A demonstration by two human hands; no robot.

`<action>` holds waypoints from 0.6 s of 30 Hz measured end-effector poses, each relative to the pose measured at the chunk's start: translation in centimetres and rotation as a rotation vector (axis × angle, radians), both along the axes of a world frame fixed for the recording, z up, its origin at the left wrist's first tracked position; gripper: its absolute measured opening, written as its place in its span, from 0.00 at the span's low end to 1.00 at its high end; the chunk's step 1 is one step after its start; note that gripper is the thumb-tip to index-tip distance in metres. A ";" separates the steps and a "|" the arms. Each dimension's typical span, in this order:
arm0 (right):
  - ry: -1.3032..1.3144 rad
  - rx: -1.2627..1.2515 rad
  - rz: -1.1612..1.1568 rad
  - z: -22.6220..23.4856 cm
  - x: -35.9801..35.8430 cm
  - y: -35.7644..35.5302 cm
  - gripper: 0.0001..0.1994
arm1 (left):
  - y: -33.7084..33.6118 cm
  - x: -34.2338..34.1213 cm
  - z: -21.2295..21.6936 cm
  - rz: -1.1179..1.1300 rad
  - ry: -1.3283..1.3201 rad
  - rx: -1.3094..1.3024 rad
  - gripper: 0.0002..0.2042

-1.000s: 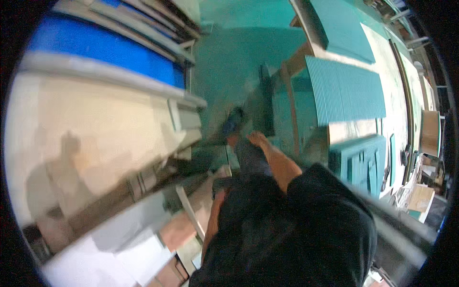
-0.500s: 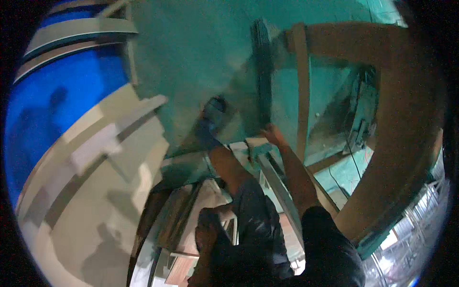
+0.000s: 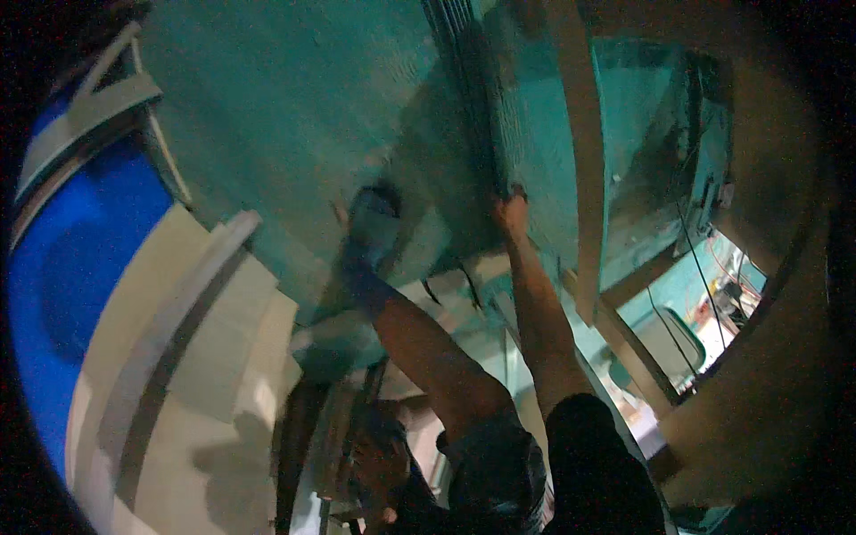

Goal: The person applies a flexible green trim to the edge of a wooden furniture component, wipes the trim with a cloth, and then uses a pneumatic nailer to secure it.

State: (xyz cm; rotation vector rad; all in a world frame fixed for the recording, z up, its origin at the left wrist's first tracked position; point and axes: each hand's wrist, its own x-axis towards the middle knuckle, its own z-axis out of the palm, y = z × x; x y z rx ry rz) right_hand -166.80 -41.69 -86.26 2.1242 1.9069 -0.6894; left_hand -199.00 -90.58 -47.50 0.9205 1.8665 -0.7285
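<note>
My right hand (image 3: pixel 511 217) reaches forward, its fingers closed at the near end of a long bundle of dark ribbed strips (image 3: pixel 475 98). The strips run away from me along the green floor. At the lower middle my left hand (image 3: pixel 379 459) is low beside my bent leg, in deep shadow. Its fingers are too dark to make out, so whether it holds anything is hidden. My leg (image 3: pixel 437 366) stretches ahead between the hands, with a dark shoe (image 3: pixel 374 214) on the green surface.
Pale boards and a long beam (image 3: pixel 169 348) lie at left, beside a bright blue surface (image 3: pixel 58 267). A brown wooden frame (image 3: pixel 586 160) stands at right, with thin black cables (image 3: pixel 704 276) near it. Stacked wooden pieces (image 3: pixel 330 428) lie by my left hand.
My view has shifted, so the boards and frame sit differently. My right hand has reached farther forward along the ribbed strips. My left hand stays low by my leg.
</note>
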 end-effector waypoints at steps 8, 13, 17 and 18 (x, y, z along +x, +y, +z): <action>0.242 0.003 -0.128 10.2 -4.8 -2.8 0.17 | -1.0 0.7 -0.9 0.197 -0.057 0.082 0.28; 0.322 0.125 -0.070 19.6 -9.5 -5.5 0.16 | -2.6 0.7 0.3 0.327 -0.120 0.200 0.26; 0.120 0.136 0.516 25.7 -9.3 -7.3 0.09 | -3.3 1.8 2.0 0.455 -0.161 0.323 0.24; 0.073 0.129 0.693 28.1 -9.2 -7.7 0.09 | -3.8 2.6 2.7 0.496 -0.159 0.350 0.24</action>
